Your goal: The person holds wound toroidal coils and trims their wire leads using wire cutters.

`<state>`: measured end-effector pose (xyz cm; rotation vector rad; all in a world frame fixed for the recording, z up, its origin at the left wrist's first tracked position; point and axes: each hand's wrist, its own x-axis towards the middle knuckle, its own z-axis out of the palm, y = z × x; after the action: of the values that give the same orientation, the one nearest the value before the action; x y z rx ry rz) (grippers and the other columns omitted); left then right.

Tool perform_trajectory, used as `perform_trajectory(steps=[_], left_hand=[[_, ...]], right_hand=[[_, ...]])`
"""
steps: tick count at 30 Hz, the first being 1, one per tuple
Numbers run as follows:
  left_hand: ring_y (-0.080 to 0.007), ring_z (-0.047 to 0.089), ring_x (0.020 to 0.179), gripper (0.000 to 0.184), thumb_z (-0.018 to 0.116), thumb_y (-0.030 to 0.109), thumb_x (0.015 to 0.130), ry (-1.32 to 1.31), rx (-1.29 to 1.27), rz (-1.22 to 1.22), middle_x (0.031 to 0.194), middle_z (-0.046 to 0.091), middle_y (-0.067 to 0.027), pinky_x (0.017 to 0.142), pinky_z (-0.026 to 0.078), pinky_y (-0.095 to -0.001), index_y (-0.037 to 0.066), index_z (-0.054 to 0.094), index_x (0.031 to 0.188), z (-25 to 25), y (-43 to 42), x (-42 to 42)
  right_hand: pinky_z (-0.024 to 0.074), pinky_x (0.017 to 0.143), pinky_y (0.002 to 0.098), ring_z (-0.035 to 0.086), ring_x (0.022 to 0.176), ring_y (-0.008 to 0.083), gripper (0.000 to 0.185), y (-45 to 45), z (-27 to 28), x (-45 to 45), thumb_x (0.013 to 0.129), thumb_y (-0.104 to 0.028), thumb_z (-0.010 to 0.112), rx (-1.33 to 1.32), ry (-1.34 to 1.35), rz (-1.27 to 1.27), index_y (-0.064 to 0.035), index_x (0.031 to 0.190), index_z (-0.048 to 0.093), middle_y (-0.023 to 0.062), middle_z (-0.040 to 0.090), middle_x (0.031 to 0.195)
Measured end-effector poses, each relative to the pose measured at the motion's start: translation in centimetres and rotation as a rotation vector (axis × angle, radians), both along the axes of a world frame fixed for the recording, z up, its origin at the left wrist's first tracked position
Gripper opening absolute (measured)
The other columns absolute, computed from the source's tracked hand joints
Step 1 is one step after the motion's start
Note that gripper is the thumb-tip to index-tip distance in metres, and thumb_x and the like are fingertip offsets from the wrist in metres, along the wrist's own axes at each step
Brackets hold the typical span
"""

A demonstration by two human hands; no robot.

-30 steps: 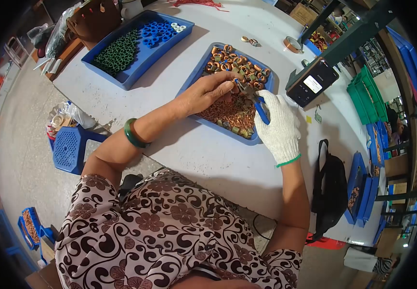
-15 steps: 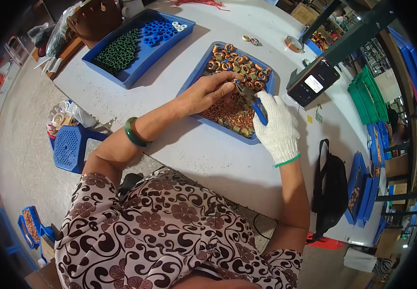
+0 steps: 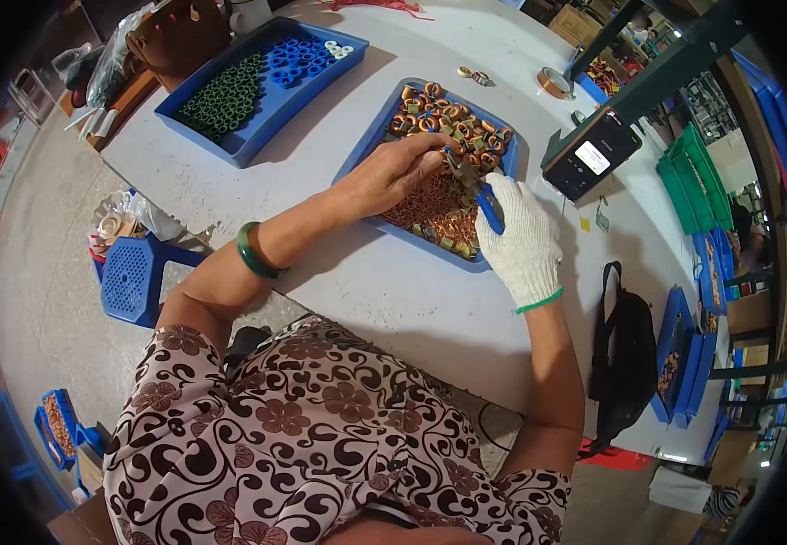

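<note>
Over the tray [image 3: 439, 254], set well in from the desk's [image 3: 384, 304] near edge, the bare left hand [image 3: 403, 173] has what looks like a small coil [image 3: 448, 152] with a blue bit on it, pinched between thumb and fingers. So that's the hand nearest the coil, no contest, since it's holding it. The gloved right hand [image 3: 525, 241] comes in by the tray's right edge, curled round the blue-handled pliers [image 3: 491, 211]. Here's the bit that matters imo: the coil sits ahead and to the left of the glove, and the pliers' long axis slants that way too, handles toward the desk's near edge, nose pointing away and left. The nose ends right at the coil. Whether the metal tips are touching it or nipped on a wire, can't tell, too small, and fingers partly hide it. Both hands are above the middle of the tray, with loose coils [image 3: 441, 113] heaped toward its far edge and copper bits [image 3: 423, 209] piled nearer its near edge.
</note>
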<state>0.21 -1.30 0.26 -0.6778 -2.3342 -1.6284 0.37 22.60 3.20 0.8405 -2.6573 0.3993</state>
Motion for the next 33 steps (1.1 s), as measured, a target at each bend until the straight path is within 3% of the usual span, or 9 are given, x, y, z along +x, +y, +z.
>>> perform_trajectory(steps=[8, 11, 14, 17, 20, 27, 33], left_hand=[[-0.018, 0.062, 0.075, 0.04, 0.044, 0.034, 0.109, -0.039, 0.03, -0.023, 0.081, 0.063, -0.0088, 0.073, 0.051, -0.0347, 0.005, 0.053, 0.135, 0.1, -0.2, 0.2], [-0.0182, 0.063, 0.076, 0.041, 0.045, 0.035, 0.109, -0.039, 0.041, -0.029, 0.081, 0.063, -0.0093, 0.074, 0.051, -0.0354, 0.004, 0.054, 0.134, 0.1, -0.1, 0.2], [-0.013, 0.058, 0.078, 0.043, 0.042, 0.04, 0.109, -0.043, 0.045, -0.044, 0.08, 0.056, -0.0028, 0.074, 0.048, -0.0316, 0.008, 0.055, 0.135, 0.0, -0.1, 0.1], [-0.0131, 0.059, 0.079, 0.042, 0.043, 0.038, 0.109, -0.068, 0.012, -0.042, 0.081, 0.057, -0.0027, 0.074, 0.049, -0.0319, 0.007, 0.054, 0.136, 0.3, -0.2, 0.3], [-0.0201, 0.063, 0.075, 0.04, 0.047, 0.033, 0.108, -0.044, 0.031, -0.017, 0.084, 0.064, -0.0128, 0.073, 0.052, -0.0368, 0.002, 0.056, 0.131, 0.0, 0.0, 0.2], [-0.0204, 0.063, 0.074, 0.036, 0.051, 0.029, 0.107, 0.0, -0.029, 0.037, 0.081, 0.063, -0.0138, 0.071, 0.051, -0.0373, 0.0, 0.058, 0.126, -0.2, -0.1, 0.1], [-0.0194, 0.063, 0.074, 0.034, 0.051, 0.027, 0.107, -0.004, 0.004, 0.009, 0.082, 0.064, -0.0133, 0.07, 0.05, -0.036, 0.0, 0.058, 0.127, 0.3, 0.1, 0.5]], right_hand=[[0.054, 0.08, 0.0487, 0.063, 0.099, 0.0337, 0.054, -0.4, 1.4, 0.4, 0.082, -0.022, 0.072, 0.052, 0.077, -0.023, -0.0223, 0.132, 0.055, 0.0102, 0.059, 0.107], [0.0537, 0.081, 0.0488, 0.063, 0.099, 0.0336, 0.054, -0.5, 1.5, 0.6, 0.082, -0.023, 0.072, 0.067, 0.064, -0.027, -0.0219, 0.132, 0.055, 0.0103, 0.059, 0.108], [0.0536, 0.081, 0.0484, 0.063, 0.099, 0.0334, 0.054, -0.3, 1.1, 0.4, 0.082, -0.023, 0.072, 0.036, 0.063, -0.013, -0.0216, 0.133, 0.055, 0.0103, 0.06, 0.108], [0.0508, 0.087, 0.0463, 0.062, 0.102, 0.0317, 0.047, -0.5, 1.5, 0.7, 0.084, -0.016, 0.07, 0.029, 0.012, -0.044, -0.0178, 0.129, 0.059, 0.0096, 0.061, 0.106], [0.0526, 0.081, 0.0512, 0.061, 0.102, 0.0351, 0.055, -0.3, 1.1, 0.5, 0.081, -0.023, 0.073, 0.102, 0.041, -0.033, -0.0208, 0.134, 0.054, 0.0121, 0.058, 0.107], [0.0523, 0.083, 0.0468, 0.063, 0.099, 0.0358, 0.048, -0.4, 1.2, 0.7, 0.084, -0.015, 0.069, 0.016, -0.083, 0.013, -0.0121, 0.13, 0.057, 0.0143, 0.061, 0.105], [0.0535, 0.079, 0.0478, 0.065, 0.093, 0.0345, 0.05, 0.2, 0.4, 0.1, 0.082, -0.015, 0.071, -0.083, -0.098, 0.091, -0.0115, 0.129, 0.056, 0.0142, 0.06, 0.1]])
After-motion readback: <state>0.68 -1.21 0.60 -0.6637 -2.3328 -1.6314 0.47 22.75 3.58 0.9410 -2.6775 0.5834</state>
